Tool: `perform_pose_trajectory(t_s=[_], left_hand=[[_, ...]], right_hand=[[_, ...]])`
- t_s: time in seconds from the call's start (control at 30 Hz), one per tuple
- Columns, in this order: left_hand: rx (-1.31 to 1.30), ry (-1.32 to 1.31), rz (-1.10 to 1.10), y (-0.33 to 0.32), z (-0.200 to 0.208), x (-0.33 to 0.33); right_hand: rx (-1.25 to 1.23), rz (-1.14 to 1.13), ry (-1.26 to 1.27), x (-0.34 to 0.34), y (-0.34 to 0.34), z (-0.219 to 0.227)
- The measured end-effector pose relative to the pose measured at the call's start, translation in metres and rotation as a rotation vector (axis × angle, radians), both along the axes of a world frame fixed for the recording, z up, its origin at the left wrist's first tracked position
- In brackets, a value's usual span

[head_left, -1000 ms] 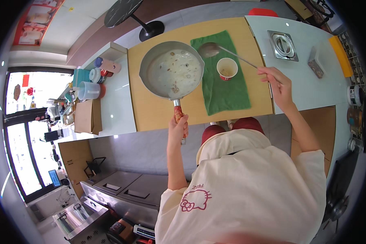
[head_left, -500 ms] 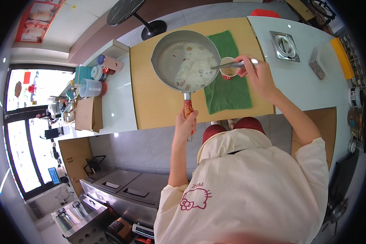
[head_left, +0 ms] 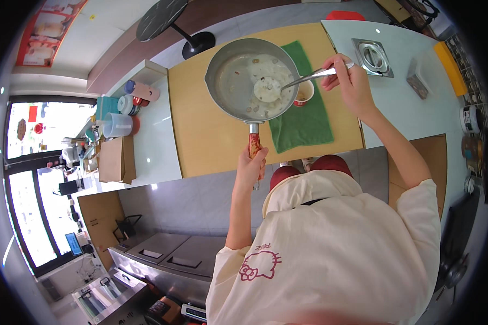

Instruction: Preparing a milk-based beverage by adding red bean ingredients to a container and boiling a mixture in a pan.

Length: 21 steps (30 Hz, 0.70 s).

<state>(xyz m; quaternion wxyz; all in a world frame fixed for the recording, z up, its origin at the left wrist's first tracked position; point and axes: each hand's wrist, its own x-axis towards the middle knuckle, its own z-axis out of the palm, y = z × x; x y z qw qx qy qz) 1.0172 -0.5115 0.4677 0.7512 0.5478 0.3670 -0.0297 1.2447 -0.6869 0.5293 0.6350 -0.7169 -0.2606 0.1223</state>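
Observation:
My left hand point(head_left: 250, 162) is wrapped round the red patterned handle of a grey saucepan point(head_left: 218, 81), which is held over the wooden board. A whitish, soupy liquid point(head_left: 244, 70) with small brown bits lies in the pan. In my right hand point(head_left: 348, 84) is a metal ladle point(head_left: 315, 77), gripped by its handle. Its round bowl rests in the liquid and looks filled with it. Just right of the pan, partly hidden beneath the ladle's handle, a paper cup point(head_left: 305, 93) with something pale brown inside stands on a green towel point(head_left: 301, 127).
The wooden board point(head_left: 195, 135) spans the middle of the white counter. A lidded steel container point(head_left: 373, 57) is set in the counter at right, near a clear plastic box point(head_left: 420, 81). To the left stand a cardboard box point(head_left: 116, 160), a pitcher point(head_left: 118, 124) and a pink bottle point(head_left: 142, 90).
The ladle has moved left from the pan's rim beside the cup into the liquid. My right hand has risen slightly, and the pan has shifted a little to the right.

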Motion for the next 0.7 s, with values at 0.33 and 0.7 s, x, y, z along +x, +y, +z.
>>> perform_pose_trajectory(t_s=[0.33, 0.7], left_hand=[[0.040, 0.015, -0.014, 0.002, -0.007, 0.005], [0.066, 0.057, 0.083, 0.026, -0.040, 0.002]], right_hand=[[-0.001, -0.071, -0.081, 0.015, -0.022, 0.010], [-0.096, -0.147, -0.105, 0.011, -0.054, -0.032]])
